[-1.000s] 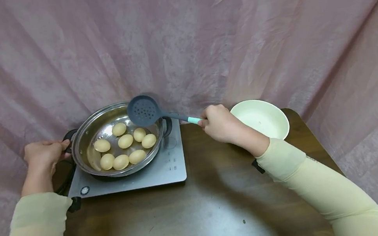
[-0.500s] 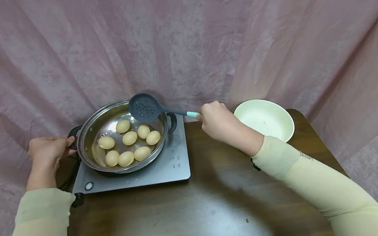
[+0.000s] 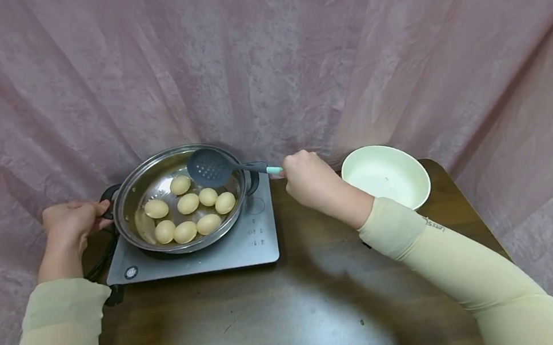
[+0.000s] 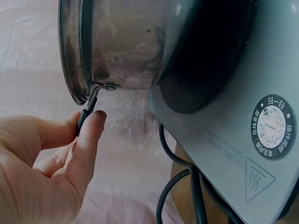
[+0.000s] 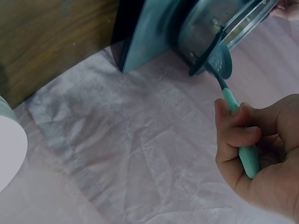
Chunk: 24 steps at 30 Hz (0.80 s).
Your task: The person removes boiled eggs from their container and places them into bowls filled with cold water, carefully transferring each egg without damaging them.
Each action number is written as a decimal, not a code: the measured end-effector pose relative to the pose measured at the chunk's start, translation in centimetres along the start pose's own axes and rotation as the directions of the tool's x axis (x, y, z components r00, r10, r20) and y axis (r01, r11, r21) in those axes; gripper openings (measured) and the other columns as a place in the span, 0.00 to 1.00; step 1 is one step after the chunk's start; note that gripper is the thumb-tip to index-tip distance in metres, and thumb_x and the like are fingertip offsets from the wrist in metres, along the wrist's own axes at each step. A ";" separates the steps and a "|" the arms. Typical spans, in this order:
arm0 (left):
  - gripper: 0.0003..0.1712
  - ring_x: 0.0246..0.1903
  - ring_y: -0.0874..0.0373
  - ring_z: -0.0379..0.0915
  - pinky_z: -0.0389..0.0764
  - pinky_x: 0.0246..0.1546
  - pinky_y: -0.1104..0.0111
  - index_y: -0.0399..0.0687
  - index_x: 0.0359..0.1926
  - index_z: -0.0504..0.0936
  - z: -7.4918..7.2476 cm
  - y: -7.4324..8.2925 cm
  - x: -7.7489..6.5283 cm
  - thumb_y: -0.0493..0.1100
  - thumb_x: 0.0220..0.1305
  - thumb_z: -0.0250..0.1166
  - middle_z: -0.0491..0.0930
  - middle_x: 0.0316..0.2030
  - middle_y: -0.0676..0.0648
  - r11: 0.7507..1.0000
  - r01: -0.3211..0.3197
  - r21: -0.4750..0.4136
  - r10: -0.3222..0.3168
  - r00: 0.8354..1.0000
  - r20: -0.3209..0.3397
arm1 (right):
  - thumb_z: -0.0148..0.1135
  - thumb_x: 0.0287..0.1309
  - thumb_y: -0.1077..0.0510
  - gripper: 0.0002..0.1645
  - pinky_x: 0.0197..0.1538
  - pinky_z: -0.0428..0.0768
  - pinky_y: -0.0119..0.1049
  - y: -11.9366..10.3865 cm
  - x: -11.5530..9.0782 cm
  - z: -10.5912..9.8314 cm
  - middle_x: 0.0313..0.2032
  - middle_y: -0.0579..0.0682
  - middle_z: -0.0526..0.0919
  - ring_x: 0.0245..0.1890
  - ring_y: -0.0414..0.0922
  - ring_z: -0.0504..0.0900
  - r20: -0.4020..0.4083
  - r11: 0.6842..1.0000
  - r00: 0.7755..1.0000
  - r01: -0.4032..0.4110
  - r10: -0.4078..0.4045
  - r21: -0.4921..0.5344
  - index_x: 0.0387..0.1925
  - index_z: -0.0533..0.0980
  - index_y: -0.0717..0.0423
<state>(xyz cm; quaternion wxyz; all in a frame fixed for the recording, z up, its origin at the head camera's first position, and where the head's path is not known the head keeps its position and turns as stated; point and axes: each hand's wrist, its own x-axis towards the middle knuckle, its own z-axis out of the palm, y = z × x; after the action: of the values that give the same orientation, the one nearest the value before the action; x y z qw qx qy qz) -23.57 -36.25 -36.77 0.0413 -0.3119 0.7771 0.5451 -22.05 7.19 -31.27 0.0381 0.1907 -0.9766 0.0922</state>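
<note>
Here: steel pan (image 3: 137, 201) of eight eggs (image 3: 188, 203), on induction cooktop (image 3: 189, 264), far left of bench (image 3: 274, 322); left hand (image 3: 67, 221) pinches its left handle (image 4: 82, 122); right hand (image 3: 314, 182) grips perforated skimmer (image 3: 208, 168) at the pan's far right.

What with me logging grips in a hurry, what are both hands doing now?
Left hand: closed, pinching a black handle of the pot.
Right hand: closed, holding the slotted spoon by its green handle.

A round stainless-steel pan (image 3: 135, 194) with black side handles (image 3: 255, 181) sits on a silver induction cooktop (image 3: 235, 257), eight pale brown eggs (image 3: 188, 203) lying across its floor. The grey perforated skimmer (image 3: 208, 168), mint-handled, slants over its right side.
</note>
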 end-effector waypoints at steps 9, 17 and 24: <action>0.07 0.20 0.62 0.82 0.86 0.26 0.71 0.56 0.29 0.81 0.4 -0.4 0.1 0.49 0.52 0.72 0.79 0.18 0.60 0.996 -0.004 -0.085 0.004 1.000 -0.004 | 0.58 0.58 0.61 0.08 0.15 0.67 0.33 -0.7 0.1 0.4 0.18 0.47 0.74 0.17 0.42 0.66 0.066 1.000 0.998 0.010 -0.009 -0.013 0.25 0.79 0.55; 0.06 0.18 0.60 0.81 0.86 0.23 0.71 0.55 0.24 0.84 0.6 -0.3 -0.2 0.47 0.51 0.72 0.80 0.18 0.57 0.986 -0.026 -0.162 0.029 0.999 0.013 | 0.56 0.62 0.58 0.14 0.22 0.75 0.36 -1.2 0.1 0.5 0.18 0.47 0.75 0.19 0.43 0.72 0.117 0.999 0.993 0.027 -0.029 0.017 0.21 0.76 0.54; 0.07 0.20 0.62 0.82 0.86 0.34 0.71 0.60 0.23 0.83 0.8 -0.4 -0.2 0.51 0.50 0.73 0.80 0.19 0.60 0.991 0.002 -0.131 0.001 1.000 0.018 | 0.56 0.63 0.57 0.18 0.17 0.67 0.31 -1.1 -0.1 0.4 0.14 0.43 0.69 0.16 0.40 0.67 0.182 0.997 0.983 0.015 -0.029 0.074 0.17 0.76 0.52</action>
<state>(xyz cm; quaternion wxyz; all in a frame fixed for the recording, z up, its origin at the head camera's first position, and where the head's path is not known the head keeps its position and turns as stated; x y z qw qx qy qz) -23.45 -35.61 -37.32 0.0279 -0.3092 0.7393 0.5976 -21.53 6.14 -31.45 -0.0577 0.2104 -0.9698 0.1090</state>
